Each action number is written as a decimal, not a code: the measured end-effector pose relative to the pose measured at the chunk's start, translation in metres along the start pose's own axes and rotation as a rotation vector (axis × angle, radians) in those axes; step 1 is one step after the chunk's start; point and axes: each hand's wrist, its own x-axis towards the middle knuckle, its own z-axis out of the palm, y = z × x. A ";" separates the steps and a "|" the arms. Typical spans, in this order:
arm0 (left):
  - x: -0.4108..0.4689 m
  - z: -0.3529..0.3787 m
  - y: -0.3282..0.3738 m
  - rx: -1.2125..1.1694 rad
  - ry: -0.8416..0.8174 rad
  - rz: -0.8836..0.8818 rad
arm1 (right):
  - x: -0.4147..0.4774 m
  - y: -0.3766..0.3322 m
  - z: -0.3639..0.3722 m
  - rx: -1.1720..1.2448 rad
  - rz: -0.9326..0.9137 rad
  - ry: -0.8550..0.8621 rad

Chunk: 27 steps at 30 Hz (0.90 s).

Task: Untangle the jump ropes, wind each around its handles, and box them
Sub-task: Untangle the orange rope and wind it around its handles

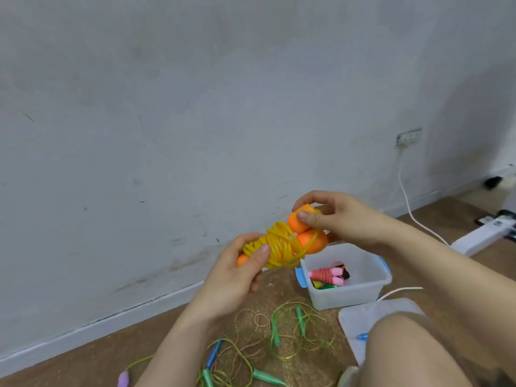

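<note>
Left hand (237, 270) grips the orange handles (303, 233) with yellow rope (279, 244) wound round them, right hand (339, 219) pinching the top handle end. Below sits a clear box (363, 286) holding a pink rope bundle (329, 273); loose green ropes (287, 333) tangled on the floor (83, 356).

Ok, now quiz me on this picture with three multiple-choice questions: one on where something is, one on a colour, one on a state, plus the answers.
1. The pink wound rope is: A in the clear box; B on the person's knee; C hanging on the wall.
2. The held rope's handles are: A green; B orange; C purple.
3. The green-handled ropes on the floor are: A wound tight; B loose and tangled; C boxed.
Answers: 1 A, it lies inside the box walls. 2 B, the left hand and right hand grip orange handles wrapped in yellow cord. 3 B, their cords sprawl in crossing loops.
</note>
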 end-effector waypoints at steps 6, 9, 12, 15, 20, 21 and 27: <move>0.072 0.043 -0.058 -0.110 -0.037 -0.100 | 0.022 0.094 -0.052 0.064 0.171 -0.039; 0.106 0.060 -0.099 -0.212 -0.129 -0.249 | 0.038 0.152 -0.060 0.032 0.201 0.030; 0.147 0.078 -0.151 -0.045 -0.183 -0.293 | 0.049 0.214 -0.071 0.041 0.287 0.062; 0.190 0.102 -0.204 0.216 -0.240 -0.279 | 0.060 0.277 -0.079 -0.033 0.367 0.058; 0.252 0.145 -0.265 0.697 -0.378 -0.158 | 0.085 0.368 -0.084 -0.269 0.403 0.190; 0.261 0.152 -0.278 0.794 -0.403 -0.139 | 0.090 0.382 -0.084 -0.316 0.401 0.209; 0.276 0.168 -0.330 1.347 -0.594 -0.016 | 0.124 0.444 -0.077 -0.540 0.561 -0.061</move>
